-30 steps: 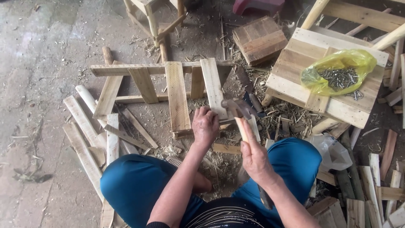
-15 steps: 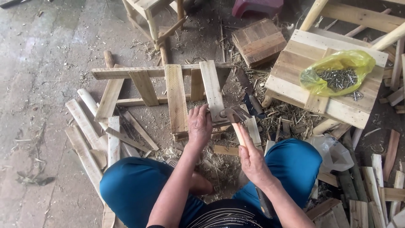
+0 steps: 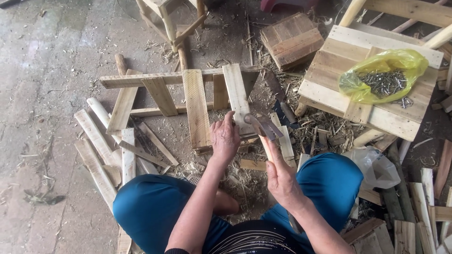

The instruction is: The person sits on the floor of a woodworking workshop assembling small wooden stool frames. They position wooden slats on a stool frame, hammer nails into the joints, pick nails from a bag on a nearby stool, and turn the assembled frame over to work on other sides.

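A wooden frame of slats [image 3: 195,101] lies on the ground in front of my knees. My left hand [image 3: 224,137] presses down on the near end of one upright slat [image 3: 237,96], fingers bent; whether it pinches a nail is hidden. My right hand [image 3: 281,178] grips the wooden handle of a hammer [image 3: 264,129], whose metal head hovers just right of my left fingers, over the slat's near end.
A low wooden stool [image 3: 376,84] at right carries a yellow plastic bag of nails [image 3: 383,77]. A small wooden block [image 3: 292,40] lies behind it. Loose slats [image 3: 101,146] lie at left, more offcuts at right, shavings underfoot, another stool frame [image 3: 172,21] at the back.
The hammer head has come down and left toward my left fingers at the slat's end. My left hand has stayed on the slat.
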